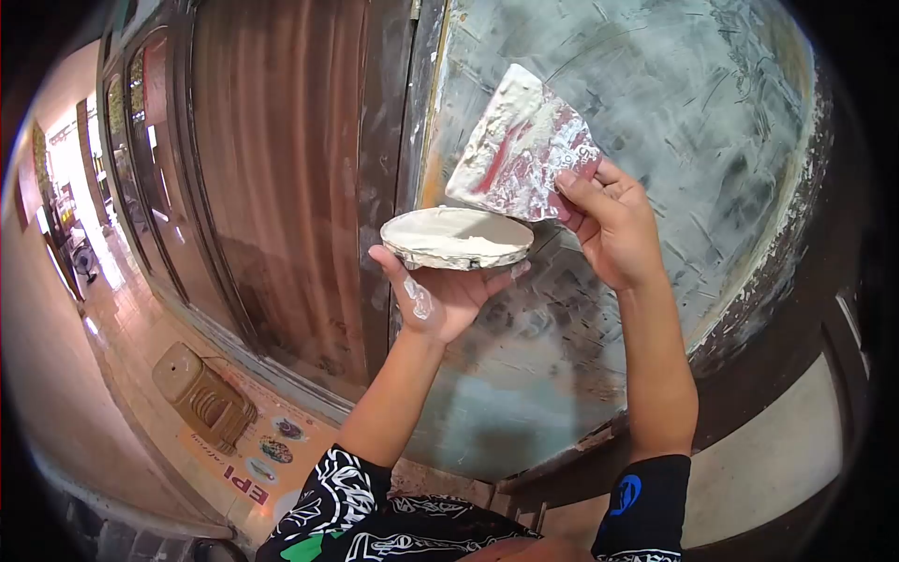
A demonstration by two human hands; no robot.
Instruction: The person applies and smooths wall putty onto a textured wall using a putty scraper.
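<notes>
My left hand (pixel 440 298) supports a shallow round dish of off-white putty (pixel 459 229) from below, thumb at its left side and fingers under the rim. White smears mark the base of that thumb. In my right hand (pixel 613 220) a flat, four-sided red spreader (pixel 529 150) is pinched at its lower right corner between thumb and fingers. Thick putty coats its left edge, and printed lettering shows near the grip. The spreader's lower edge is just above the dish's right side. Behind both is a panel (pixel 693 140) streaked with grey-white smears.
A brown framed door with a curtain-like surface (pixel 281 169) stands left of the panel. On the floor below lie a brown plastic stool (pixel 204 398) and a printed orange banner (pixel 272 450). A fan (pixel 84 262) stands far down the passage. Dark framing (pixel 796 318) borders the panel's right side.
</notes>
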